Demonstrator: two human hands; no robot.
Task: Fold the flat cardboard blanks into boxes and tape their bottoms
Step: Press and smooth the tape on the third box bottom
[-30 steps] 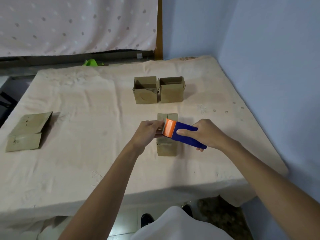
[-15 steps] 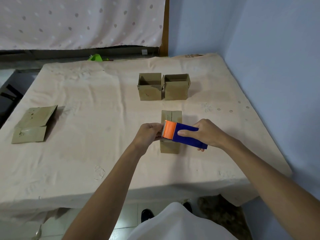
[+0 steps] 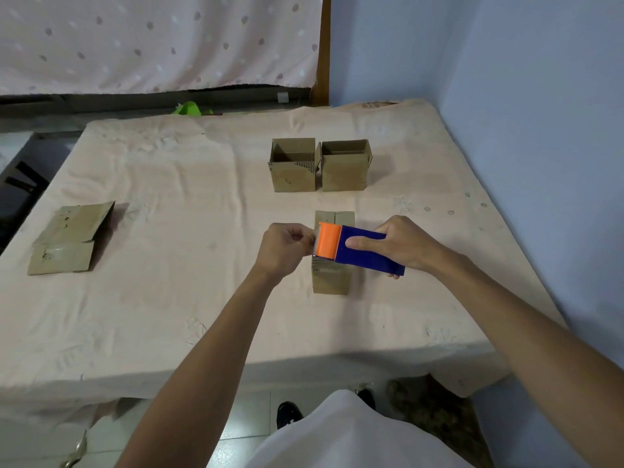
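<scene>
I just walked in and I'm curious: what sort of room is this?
Probably a room in a home, not a workshop: the work surface wears a pale embroidered cloth, a dotted curtain hangs behind, and plain blue walls meet in a corner.

Pink cloth-covered table (image 3: 141, 319), dotted curtain (image 3: 152, 42) behind, blue walls (image 3: 540, 113), green object (image 3: 189, 108) at far edge

One head-worn wide-angle view looks forward and down, close over both forearms, across the table (image 3: 169, 315).

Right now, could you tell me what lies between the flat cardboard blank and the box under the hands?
In the head view, only bare tablecloth lies between the flat blank and the box.
</scene>
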